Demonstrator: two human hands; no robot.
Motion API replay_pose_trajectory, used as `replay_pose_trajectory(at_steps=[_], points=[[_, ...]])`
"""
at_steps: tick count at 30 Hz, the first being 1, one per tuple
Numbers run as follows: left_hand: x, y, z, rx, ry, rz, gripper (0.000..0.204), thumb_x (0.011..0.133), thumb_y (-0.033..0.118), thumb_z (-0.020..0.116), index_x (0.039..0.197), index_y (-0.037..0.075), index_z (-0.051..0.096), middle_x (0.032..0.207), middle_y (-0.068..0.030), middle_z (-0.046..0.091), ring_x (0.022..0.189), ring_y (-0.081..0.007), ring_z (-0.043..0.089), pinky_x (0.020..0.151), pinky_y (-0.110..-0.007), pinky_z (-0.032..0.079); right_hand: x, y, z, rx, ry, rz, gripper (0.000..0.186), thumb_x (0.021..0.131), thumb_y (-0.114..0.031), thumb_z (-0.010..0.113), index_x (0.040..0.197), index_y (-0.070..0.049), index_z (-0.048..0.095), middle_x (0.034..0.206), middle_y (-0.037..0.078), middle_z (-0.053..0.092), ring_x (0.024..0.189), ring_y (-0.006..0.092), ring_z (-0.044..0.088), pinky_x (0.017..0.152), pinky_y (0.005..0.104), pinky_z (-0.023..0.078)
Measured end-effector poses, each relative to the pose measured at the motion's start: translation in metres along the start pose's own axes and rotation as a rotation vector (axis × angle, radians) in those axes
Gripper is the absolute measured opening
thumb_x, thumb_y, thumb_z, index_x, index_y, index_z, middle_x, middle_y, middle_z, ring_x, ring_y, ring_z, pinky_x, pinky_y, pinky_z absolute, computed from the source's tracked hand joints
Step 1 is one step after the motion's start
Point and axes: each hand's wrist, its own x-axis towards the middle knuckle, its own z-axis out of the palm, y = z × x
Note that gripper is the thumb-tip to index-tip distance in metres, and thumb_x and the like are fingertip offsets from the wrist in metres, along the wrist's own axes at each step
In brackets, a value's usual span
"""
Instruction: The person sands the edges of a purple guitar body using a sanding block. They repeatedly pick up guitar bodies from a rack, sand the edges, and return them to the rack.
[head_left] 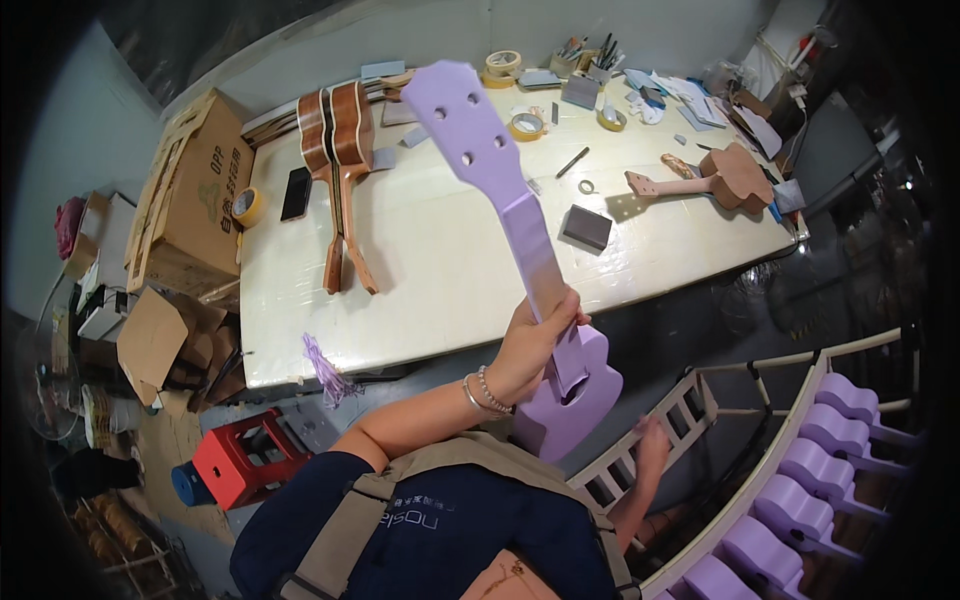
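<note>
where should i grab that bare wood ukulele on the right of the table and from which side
Probably by the neck of the bare wood ukulele, close to the body, coming from above on the near side. The neck is slim, points left and is far narrower than the rounded body. The right hand suits, as the left hand holds the purple ukulele.

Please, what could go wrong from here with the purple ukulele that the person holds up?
The held ukulele could slip: only the left hand grips it, by the neck. Its headstock points toward the worktable, so a swing might knock the dark wooden ukuleles there. The racked purple ukuleles sit close together, so turning right might scratch a body.
</note>
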Motion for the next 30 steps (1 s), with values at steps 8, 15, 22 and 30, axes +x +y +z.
replay_pose_trajectory(at_steps=[8, 15, 22, 30], points=[[0.029, 0.084, 0.019, 0.405, -0.583, 0.512, 0.032, 0.079, 0.031, 0.064, 0.075, 0.002, 0.051, 0.063, -0.0042, 0.056, 0.091, -0.0253, 0.062, 0.101, -0.045, 0.034, -0.069, -0.273, 0.019, -0.242, 0.019, -1.265, 0.057, 0.065, -0.028, 0.077, 0.109, 0.0, 0.054, 0.105, 0.018, 0.059, 0.103, 0.0322, 0.053, 0.1, 0.0511, 0.031], [0.069, 0.136, -0.006, 0.99, -0.516, 1.034, 0.057, 0.081, 0.041, 0.06, 0.118, -0.001, 0.046, 0.103, -0.0126, 0.051, 0.1, -0.0248, 0.048, 0.095, -0.037, 0.035, -0.048, -0.331, 0.1, -0.04, -0.247, -0.956, 0.057, 0.07, -0.016, 0.071, 0.114, -0.002, 0.039, 0.083, 0.013, 0.062, 0.077, 0.031, 0.062, 0.072, 0.0358, 0.05], [0.054, 0.193, -0.011, 0.677, -0.357, 0.984, 0.037, 0.079, 0.023, 0.071, 0.105, 0.001, 0.058, 0.086, -0.0059, 0.058, 0.079, -0.0121, 0.058, 0.072, -0.025, 0.049, -0.031, -0.35, 0.158, 0.152, -0.176, -1.048, 0.052, 0.071, -0.014, 0.069, 0.114, -0.006, 0.041, 0.086, 0.009, 0.061, 0.077, 0.0267, 0.063, 0.071, 0.0368, 0.049], [0.064, 0.222, -0.005, 0.801, -0.232, 0.914, 0.019, 0.082, 0.01, 0.068, 0.094, 0.001, 0.057, 0.083, -0.0005, 0.059, 0.075, -0.0064, 0.057, 0.07, -0.018, 0.049, -0.002, -0.371, 0.172, -0.002, -0.218, -1.192, 0.043, 0.072, -0.018, 0.067, 0.104, -0.005, 0.042, 0.081, 0.01, 0.06, 0.07, 0.0307, 0.061, 0.064, 0.0382, 0.048]])
